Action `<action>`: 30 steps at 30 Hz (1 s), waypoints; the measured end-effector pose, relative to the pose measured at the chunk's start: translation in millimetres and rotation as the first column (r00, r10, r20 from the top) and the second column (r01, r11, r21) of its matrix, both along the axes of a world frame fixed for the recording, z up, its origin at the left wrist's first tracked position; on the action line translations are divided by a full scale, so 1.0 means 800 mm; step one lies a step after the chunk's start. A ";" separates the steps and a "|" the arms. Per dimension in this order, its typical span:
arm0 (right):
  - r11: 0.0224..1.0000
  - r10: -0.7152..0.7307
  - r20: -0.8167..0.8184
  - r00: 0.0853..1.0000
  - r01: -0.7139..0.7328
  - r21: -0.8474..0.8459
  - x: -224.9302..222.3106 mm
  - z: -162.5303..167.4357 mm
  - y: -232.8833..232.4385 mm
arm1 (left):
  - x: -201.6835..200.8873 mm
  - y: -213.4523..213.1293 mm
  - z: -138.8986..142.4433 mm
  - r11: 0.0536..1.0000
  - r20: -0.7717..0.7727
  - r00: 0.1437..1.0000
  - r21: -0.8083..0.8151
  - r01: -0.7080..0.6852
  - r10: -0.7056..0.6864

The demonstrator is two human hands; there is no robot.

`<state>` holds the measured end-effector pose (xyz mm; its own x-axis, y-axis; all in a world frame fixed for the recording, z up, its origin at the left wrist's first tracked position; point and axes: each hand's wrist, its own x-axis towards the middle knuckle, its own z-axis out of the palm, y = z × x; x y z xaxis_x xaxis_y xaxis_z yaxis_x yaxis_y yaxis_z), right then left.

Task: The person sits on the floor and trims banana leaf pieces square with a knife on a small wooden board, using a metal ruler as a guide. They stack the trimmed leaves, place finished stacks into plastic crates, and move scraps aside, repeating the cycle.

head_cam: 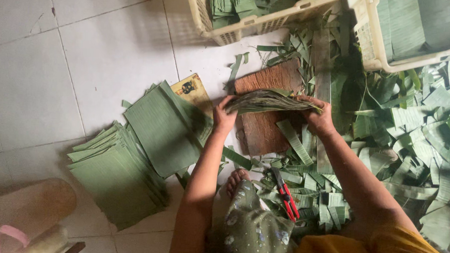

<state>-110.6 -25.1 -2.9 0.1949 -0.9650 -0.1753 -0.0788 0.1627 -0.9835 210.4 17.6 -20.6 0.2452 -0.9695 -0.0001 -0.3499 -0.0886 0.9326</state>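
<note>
Both hands hold a thick stack of cut green leaf sheets (269,100) on edge above a brown wooden board (265,128) on the floor. My left hand (223,116) grips the stack's left end. My right hand (317,117) grips its right end. Red-handled scissors (286,194) lie among leaf trimmings near my knee, apart from both hands.
Piles of cut rectangular leaf sheets (132,158) lie on the white tile floor at left. Two cream plastic crates (249,24) (370,42) with leaves stand at the top. Loose leaf scraps (416,140) cover the floor at right. A yellow card (192,88) lies beside the board.
</note>
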 end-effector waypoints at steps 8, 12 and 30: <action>0.967 -0.197 0.065 0.978 0.183 0.176 0.009 -0.004 0.042 | -0.002 -0.054 0.042 0.998 0.045 0.999 0.068 -0.010 0.007; 0.723 -0.532 0.170 0.830 0.340 0.601 0.031 -0.012 0.104 | -0.022 -0.087 0.062 0.975 0.153 0.969 0.132 0.176 -0.196; 0.828 -0.405 0.088 0.910 0.325 0.456 0.023 -0.006 0.100 | 0.081 -0.087 0.085 0.836 0.270 0.803 -0.017 -0.548 0.532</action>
<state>-92.5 55.0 -7.6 -0.0911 -0.8107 -0.5783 0.2349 0.5469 -0.8036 275.5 -52.0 47.6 0.7285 -0.6801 0.0825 -0.4509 -0.3853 0.8052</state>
